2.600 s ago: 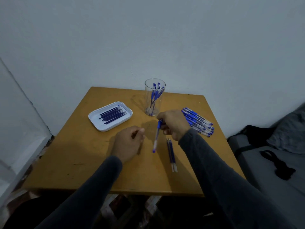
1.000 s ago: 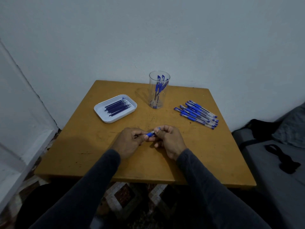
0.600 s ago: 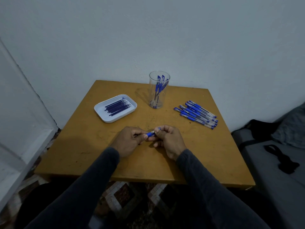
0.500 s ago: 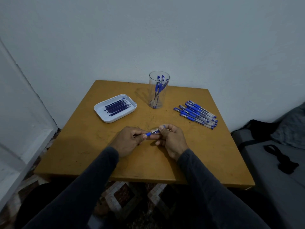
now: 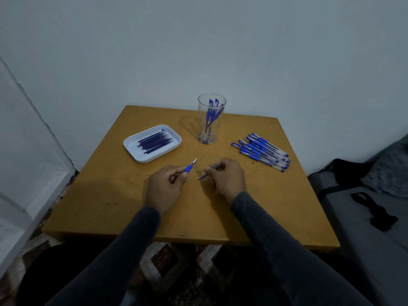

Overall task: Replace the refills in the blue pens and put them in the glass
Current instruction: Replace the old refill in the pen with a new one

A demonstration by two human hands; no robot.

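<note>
My left hand (image 5: 164,186) pinches the blue grip section of a pen (image 5: 190,167), its silver tip pointing up and to the right. My right hand (image 5: 227,176) grips the pen's clear barrel, mostly hidden in the fingers, and a thin blue refill (image 5: 202,177) sticks out toward the left hand. The two parts are apart above the table. A clear glass (image 5: 211,119) with several blue pens stands at the back. A white tray (image 5: 152,142) of dark refills lies at the back left. A pile of blue pens (image 5: 262,151) lies at the right.
The wooden table (image 5: 123,195) stands in a corner against a pale wall. A grey couch with a black strap (image 5: 373,210) is at the right. Patterned floor shows below the table's front edge.
The hands have pulled apart: the grip section has come off the barrel and stays in my left hand, and the refill now shows at my right hand.
</note>
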